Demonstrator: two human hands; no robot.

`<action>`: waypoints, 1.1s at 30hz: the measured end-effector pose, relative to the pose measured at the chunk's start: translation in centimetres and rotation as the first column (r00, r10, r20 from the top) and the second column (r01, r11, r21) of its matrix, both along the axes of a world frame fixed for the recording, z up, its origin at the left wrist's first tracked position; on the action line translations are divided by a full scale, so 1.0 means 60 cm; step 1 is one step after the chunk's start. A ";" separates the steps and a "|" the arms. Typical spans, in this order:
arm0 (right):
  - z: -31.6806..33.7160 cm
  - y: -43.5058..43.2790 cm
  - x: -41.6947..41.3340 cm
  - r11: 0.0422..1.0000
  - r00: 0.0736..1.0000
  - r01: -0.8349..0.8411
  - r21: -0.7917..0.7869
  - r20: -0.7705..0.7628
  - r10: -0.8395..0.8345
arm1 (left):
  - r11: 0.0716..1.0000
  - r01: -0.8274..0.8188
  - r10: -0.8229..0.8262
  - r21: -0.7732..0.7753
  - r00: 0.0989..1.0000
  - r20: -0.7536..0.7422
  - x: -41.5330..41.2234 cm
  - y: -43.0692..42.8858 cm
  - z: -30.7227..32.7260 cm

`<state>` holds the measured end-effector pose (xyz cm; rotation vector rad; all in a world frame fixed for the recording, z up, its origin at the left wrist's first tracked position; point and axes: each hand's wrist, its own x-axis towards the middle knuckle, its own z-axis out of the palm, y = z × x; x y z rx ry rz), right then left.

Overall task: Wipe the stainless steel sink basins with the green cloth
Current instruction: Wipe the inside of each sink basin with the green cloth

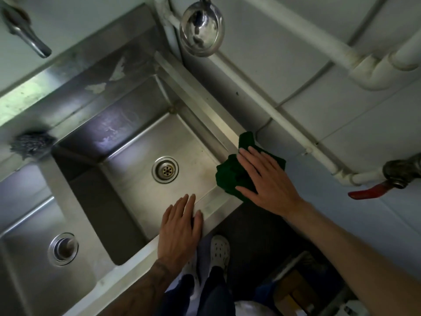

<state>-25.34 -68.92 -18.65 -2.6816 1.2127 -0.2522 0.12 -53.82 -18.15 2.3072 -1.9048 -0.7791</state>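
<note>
The stainless steel sink has two basins: the right basin, with a round drain in its floor, and the left basin, with a plugged drain. A dark green cloth lies bunched on the sink's right rim, at the basin's corner. My right hand presses flat on top of the cloth, fingers spread. My left hand rests flat on the front rim of the right basin, holding nothing.
A steel wool scrubber sits on the ledge behind the divider. A faucet spout juts out at top left. A steel ladle hangs on the tiled wall, beside white pipes and a red-handled valve. My feet in white shoes stand below.
</note>
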 end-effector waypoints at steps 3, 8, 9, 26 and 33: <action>0.000 -0.037 0.008 0.996 0.996 -0.088 0.004 0.031 0.088 | 1.000 0.001 -0.001 -0.017 1.000 0.009 -0.001 0.002 -0.001; 0.000 0.000 0.044 0.977 0.966 0.183 0.106 0.163 -0.199 | 0.999 -0.010 0.010 -0.037 1.000 -0.006 -0.002 -0.002 -0.001; 0.001 0.024 0.059 0.974 0.964 0.190 0.126 0.162 -0.209 | 0.999 -0.010 0.010 -0.051 1.000 -0.010 -0.003 -0.002 -0.001; 0.018 0.216 0.225 0.967 0.964 0.222 0.125 0.119 -0.237 | 0.988 0.128 -0.122 -0.082 0.990 0.073 0.108 0.103 -0.019; 0.027 0.134 0.173 0.892 0.888 0.443 0.087 0.094 -0.450 | 0.982 0.150 -0.145 -0.113 0.988 0.050 0.111 0.106 -0.021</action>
